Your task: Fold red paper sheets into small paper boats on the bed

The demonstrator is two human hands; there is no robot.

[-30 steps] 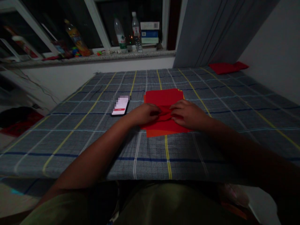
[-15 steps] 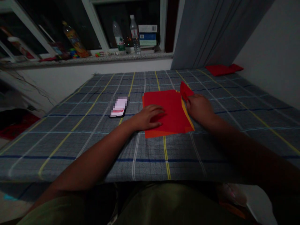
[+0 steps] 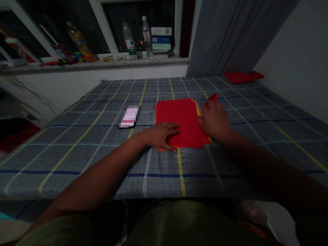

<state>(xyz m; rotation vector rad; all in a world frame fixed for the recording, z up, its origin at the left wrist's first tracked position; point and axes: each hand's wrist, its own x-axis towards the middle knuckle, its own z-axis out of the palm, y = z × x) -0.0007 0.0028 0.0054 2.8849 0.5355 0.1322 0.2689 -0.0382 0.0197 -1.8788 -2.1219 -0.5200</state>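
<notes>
A stack of red paper sheets (image 3: 176, 112) lies on the plaid cloth, with orange and yellow edges showing from beneath. My left hand (image 3: 164, 135) rests flat on the stack's near left part, its fingers spread and the thumb by the near edge. At the right edge of the stack is my right hand (image 3: 215, 118), its fingers closed around a small folded piece of red paper (image 3: 214, 98). A pointed corner of that piece sticks up above the fingers; the rest of it is hidden by the hand.
Left of the stack lies a phone (image 3: 129, 117) with a blurred screen. A red packet (image 3: 238, 77) sits at the far right of the cloth. Plastic bottles (image 3: 130, 41) and stacked boxes (image 3: 161, 40) stand on the windowsill (image 3: 107, 64). A grey curtain (image 3: 217, 37) hangs behind.
My right hand has moved slightly right and toward me with the folded red paper. My left hand has slid toward me, and the top red sheet's near edge has shifted the same way.
</notes>
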